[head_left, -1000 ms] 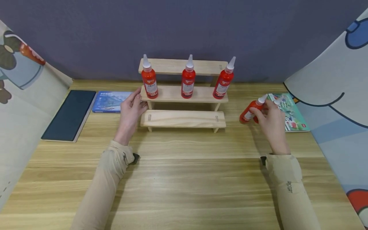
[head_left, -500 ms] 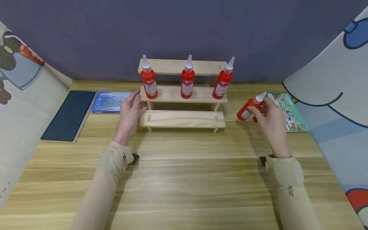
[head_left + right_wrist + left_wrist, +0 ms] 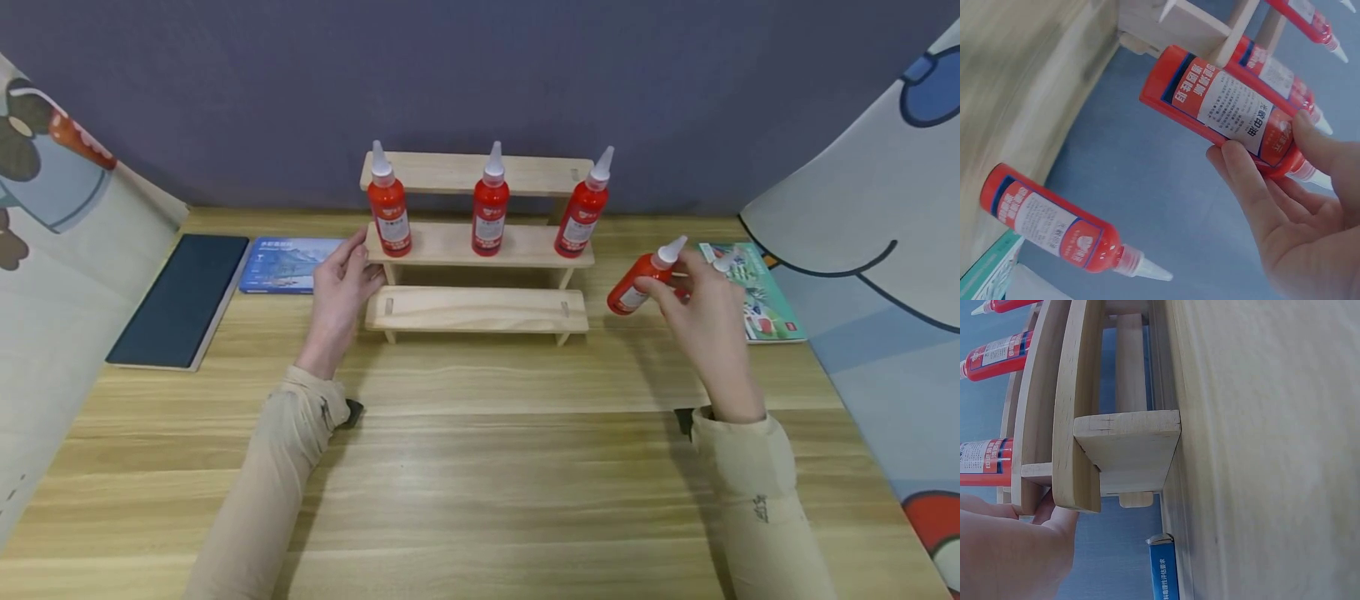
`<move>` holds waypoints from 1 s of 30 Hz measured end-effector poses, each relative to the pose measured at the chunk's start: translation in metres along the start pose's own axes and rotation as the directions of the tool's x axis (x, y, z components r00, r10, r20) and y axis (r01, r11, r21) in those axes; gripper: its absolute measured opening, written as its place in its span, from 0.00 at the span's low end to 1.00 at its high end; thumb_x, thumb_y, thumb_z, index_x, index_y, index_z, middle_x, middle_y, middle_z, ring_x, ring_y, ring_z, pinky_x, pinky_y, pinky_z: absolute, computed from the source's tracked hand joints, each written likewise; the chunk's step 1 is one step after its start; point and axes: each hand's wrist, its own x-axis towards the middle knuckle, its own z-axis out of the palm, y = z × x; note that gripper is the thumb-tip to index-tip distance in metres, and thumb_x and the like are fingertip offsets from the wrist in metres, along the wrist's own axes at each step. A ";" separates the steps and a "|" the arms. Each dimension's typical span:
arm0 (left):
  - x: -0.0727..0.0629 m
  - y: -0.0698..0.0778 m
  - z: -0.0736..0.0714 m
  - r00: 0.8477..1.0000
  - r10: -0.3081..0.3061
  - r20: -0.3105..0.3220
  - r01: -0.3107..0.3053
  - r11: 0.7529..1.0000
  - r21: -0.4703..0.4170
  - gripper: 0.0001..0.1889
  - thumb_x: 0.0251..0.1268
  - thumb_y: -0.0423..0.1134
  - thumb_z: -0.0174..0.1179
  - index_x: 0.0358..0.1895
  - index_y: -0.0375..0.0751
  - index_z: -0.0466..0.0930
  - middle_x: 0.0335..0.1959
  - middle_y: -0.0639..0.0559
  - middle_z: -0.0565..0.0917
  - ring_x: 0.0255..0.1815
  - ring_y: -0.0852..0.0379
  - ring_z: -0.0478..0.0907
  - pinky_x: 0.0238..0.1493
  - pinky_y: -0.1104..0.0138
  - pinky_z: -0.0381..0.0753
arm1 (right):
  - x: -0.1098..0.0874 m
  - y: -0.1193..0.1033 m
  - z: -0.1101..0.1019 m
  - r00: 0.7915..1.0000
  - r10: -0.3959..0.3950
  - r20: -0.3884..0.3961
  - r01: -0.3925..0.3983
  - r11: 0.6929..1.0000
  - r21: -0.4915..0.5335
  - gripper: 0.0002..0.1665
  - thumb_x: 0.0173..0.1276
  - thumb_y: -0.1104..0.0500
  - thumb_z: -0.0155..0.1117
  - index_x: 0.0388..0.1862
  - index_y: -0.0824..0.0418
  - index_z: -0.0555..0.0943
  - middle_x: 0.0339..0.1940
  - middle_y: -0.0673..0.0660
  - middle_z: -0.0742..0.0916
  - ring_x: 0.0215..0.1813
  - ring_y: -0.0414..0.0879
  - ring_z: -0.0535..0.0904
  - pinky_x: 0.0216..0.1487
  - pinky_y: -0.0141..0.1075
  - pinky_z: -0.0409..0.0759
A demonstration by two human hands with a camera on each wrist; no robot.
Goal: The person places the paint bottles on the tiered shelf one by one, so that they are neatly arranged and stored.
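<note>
A three-tier wooden rack (image 3: 476, 310) stands at the back of the table. On its middle tier are three upright red squeeze bottles with white pointed caps: a left bottle (image 3: 390, 218), a middle bottle (image 3: 491, 220) and a right bottle (image 3: 581, 221). My left hand (image 3: 341, 292) holds the left end of the middle tier, with fingers above and below the board in the left wrist view. To the rack's right, my right hand (image 3: 708, 321) grips another red bottle (image 3: 1219, 106), tilted and off the table. One more red bottle (image 3: 1050, 219) stands behind that hand, mostly hidden in the head view.
On the left lie a dark notebook (image 3: 180, 302) and a blue box (image 3: 288, 265), the box close to my left hand. A green book (image 3: 772, 308) lies at the right. A dark blue panel (image 3: 480, 75) rises behind the rack.
My right hand has lifted the bottle and carried it left toward the rack, tilting it further. My left hand and the bottles on the rack have stayed in place.
</note>
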 end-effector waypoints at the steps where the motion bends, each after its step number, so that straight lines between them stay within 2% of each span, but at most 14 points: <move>1: 0.000 0.000 0.000 1.000 0.000 -0.001 0.000 1.000 0.000 0.26 0.92 0.38 0.43 0.84 0.35 0.59 0.81 0.33 0.66 0.76 0.35 0.71 0.76 0.54 0.75 | 0.000 -0.002 0.000 1.000 -0.003 0.003 0.003 1.000 0.002 0.25 0.72 0.62 0.78 0.61 0.74 0.82 0.54 0.73 0.89 0.53 0.70 0.88 0.52 0.50 0.90; 2: 0.000 0.000 0.000 1.000 0.000 -0.001 0.000 1.000 0.001 0.26 0.92 0.38 0.43 0.84 0.35 0.59 0.81 0.33 0.66 0.76 0.35 0.71 0.76 0.54 0.74 | 0.000 -0.003 0.000 1.000 -0.003 0.008 0.003 1.000 0.004 0.25 0.71 0.62 0.78 0.61 0.74 0.82 0.54 0.73 0.89 0.53 0.70 0.88 0.50 0.42 0.89; 4: 0.000 0.000 0.000 1.000 -0.001 -0.002 0.001 1.000 0.001 0.26 0.92 0.38 0.42 0.84 0.35 0.59 0.81 0.33 0.66 0.76 0.35 0.71 0.76 0.54 0.74 | -0.001 -0.006 0.000 1.000 -0.006 0.020 0.006 1.000 0.002 0.26 0.71 0.61 0.79 0.61 0.73 0.82 0.54 0.72 0.89 0.53 0.69 0.88 0.45 0.27 0.82; 6: 0.000 0.000 0.000 1.000 0.000 -0.003 0.000 1.000 0.003 0.26 0.92 0.38 0.42 0.84 0.35 0.60 0.81 0.33 0.66 0.76 0.35 0.71 0.76 0.54 0.74 | -0.001 -0.009 0.000 0.999 -0.011 0.034 0.011 1.000 0.002 0.26 0.71 0.61 0.79 0.62 0.73 0.82 0.54 0.72 0.89 0.53 0.69 0.88 0.40 0.18 0.71; 7: 0.000 0.000 0.000 1.000 0.000 -0.003 0.000 1.000 0.001 0.26 0.92 0.38 0.42 0.84 0.35 0.60 0.81 0.33 0.66 0.76 0.35 0.71 0.76 0.54 0.74 | -0.001 -0.010 0.001 0.999 -0.014 0.040 0.014 1.000 0.001 0.26 0.71 0.61 0.79 0.62 0.73 0.81 0.54 0.72 0.89 0.53 0.69 0.88 0.39 0.18 0.70; 8: 0.000 0.000 0.000 1.000 0.001 -0.002 -0.001 1.000 0.000 0.26 0.92 0.38 0.42 0.84 0.35 0.60 0.81 0.33 0.66 0.76 0.34 0.71 0.76 0.54 0.74 | -0.001 -0.011 0.001 0.999 -0.015 0.044 0.015 1.000 0.001 0.26 0.71 0.60 0.79 0.62 0.73 0.81 0.55 0.72 0.89 0.53 0.69 0.88 0.39 0.20 0.72; 10: 0.000 0.000 0.000 1.000 0.004 0.000 -0.004 1.000 -0.002 0.26 0.92 0.38 0.42 0.84 0.34 0.59 0.81 0.33 0.66 0.76 0.35 0.71 0.76 0.54 0.75 | -0.001 -0.013 0.002 0.998 -0.023 0.051 0.022 1.000 0.007 0.26 0.71 0.61 0.79 0.61 0.73 0.82 0.54 0.72 0.89 0.53 0.69 0.88 0.42 0.28 0.83; 12: 0.000 0.000 0.000 1.000 0.005 0.003 -0.005 1.000 -0.006 0.26 0.92 0.38 0.42 0.84 0.34 0.59 0.81 0.33 0.66 0.76 0.35 0.72 0.76 0.55 0.75 | 0.000 -0.015 0.003 0.998 -0.026 0.053 0.025 1.000 0.018 0.26 0.71 0.61 0.79 0.61 0.74 0.82 0.54 0.72 0.89 0.52 0.69 0.88 0.46 0.43 0.91; 14: 0.000 0.000 0.000 1.000 0.004 0.004 -0.003 1.000 -0.006 0.26 0.92 0.38 0.42 0.84 0.34 0.59 0.81 0.33 0.66 0.76 0.36 0.72 0.75 0.56 0.76 | 0.000 -0.017 0.004 0.998 -0.024 0.060 0.022 0.999 0.035 0.26 0.71 0.61 0.79 0.61 0.74 0.82 0.54 0.72 0.89 0.53 0.69 0.88 0.48 0.58 0.91; 15: 0.000 0.000 0.000 1.000 0.002 0.005 -0.002 1.000 -0.006 0.26 0.92 0.39 0.42 0.84 0.35 0.59 0.81 0.33 0.65 0.76 0.36 0.72 0.75 0.56 0.76 | 0.001 -0.018 0.004 0.998 -0.023 0.065 0.020 0.999 0.042 0.26 0.71 0.61 0.79 0.61 0.74 0.82 0.54 0.72 0.89 0.54 0.69 0.88 0.48 0.62 0.89; 22: 0.000 0.000 0.000 1.000 0.001 0.007 -0.001 1.000 -0.004 0.26 0.92 0.39 0.42 0.84 0.35 0.59 0.81 0.33 0.66 0.76 0.37 0.72 0.74 0.58 0.76 | 0.002 -0.022 0.011 0.992 0.001 0.124 -0.009 0.998 0.068 0.30 0.72 0.58 0.79 0.64 0.73 0.80 0.56 0.73 0.88 0.57 0.70 0.86 0.52 0.65 0.88; 30: 0.001 0.000 0.000 1.000 0.005 0.001 -0.005 1.000 -0.011 0.26 0.92 0.38 0.42 0.84 0.34 0.59 0.81 0.32 0.66 0.75 0.36 0.72 0.74 0.57 0.76 | 0.002 -0.027 0.019 0.992 -0.041 0.120 0.030 0.996 0.087 0.26 0.70 0.61 0.80 0.61 0.72 0.82 0.54 0.71 0.89 0.55 0.67 0.87 0.49 0.62 0.90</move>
